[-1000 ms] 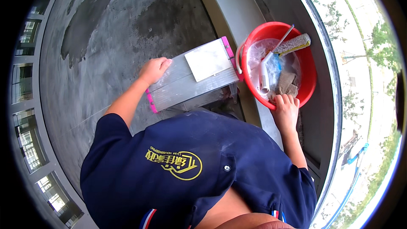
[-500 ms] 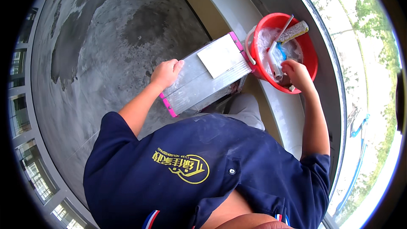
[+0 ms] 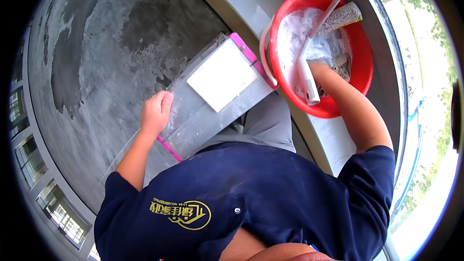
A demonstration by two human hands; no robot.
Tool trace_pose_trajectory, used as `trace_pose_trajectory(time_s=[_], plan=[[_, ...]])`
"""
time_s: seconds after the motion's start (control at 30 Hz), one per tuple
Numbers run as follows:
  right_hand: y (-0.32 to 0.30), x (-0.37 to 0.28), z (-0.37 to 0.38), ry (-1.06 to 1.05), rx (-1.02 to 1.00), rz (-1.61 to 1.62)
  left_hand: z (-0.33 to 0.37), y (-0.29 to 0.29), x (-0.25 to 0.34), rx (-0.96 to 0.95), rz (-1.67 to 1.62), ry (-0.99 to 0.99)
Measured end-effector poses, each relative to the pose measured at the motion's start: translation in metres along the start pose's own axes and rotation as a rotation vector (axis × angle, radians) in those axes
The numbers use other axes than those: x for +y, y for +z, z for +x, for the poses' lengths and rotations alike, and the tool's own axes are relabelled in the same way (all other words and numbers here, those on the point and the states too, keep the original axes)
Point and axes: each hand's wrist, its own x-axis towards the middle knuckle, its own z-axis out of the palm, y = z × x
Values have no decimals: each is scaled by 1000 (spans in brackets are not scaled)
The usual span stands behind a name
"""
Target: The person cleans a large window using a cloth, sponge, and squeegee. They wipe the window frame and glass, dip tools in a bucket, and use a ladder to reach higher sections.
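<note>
My left hand (image 3: 157, 111) is closed on the left edge of a grey ladder platform (image 3: 193, 128) with pink end trim. A white square pad (image 3: 222, 75) lies flat on the platform. My right hand (image 3: 320, 71) reaches down into a red bucket (image 3: 366, 70) of foamy water, its fingers hidden inside. Beside it, a white-and-grey tool handle (image 3: 306, 75) leans in the bucket, its lower end near the front rim. A paint-roller-like fluffy sleeve (image 3: 340, 18) rests against the bucket's far right wall. Wet grey cloth (image 3: 342, 65) shows next to my right hand.
The bucket stands on a pale ledge (image 3: 333, 137) along a dark window frame (image 3: 386, 43), with glass and greenery at the right. Below the platform is a patchy grey concrete floor (image 3: 111, 43). My knee (image 3: 268, 121) touches close to the platform's near side.
My right hand has gone from above the bucket's near side down into the foamy water. My left hand stays on the platform edge. The view has shifted, with the bucket appearing larger and higher.
</note>
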Motion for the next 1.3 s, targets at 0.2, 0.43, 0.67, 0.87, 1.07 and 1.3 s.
trace_pose_trajectory(time_s=[0.2, 0.43, 0.67, 0.87, 1.07, 1.3], plan=[[4, 23, 38, -55, 284, -29, 8, 4, -5, -15, 11, 6], [33, 40, 36, 1, 524, -144, 6, 0, -3, -40, 55, 24], [48, 26, 39, 224, 608, -37, 8, 0, -4, -108, 107, -13], [32, 34, 51, 175, 195, -642, 14, -3, -6, -203, 128, -33], [70, 72, 89, 326, 359, -43, 17, -6, -12, -349, 83, -90], [32, 14, 21, 458, 722, 674, 34, -26, 16, -313, 131, -55]])
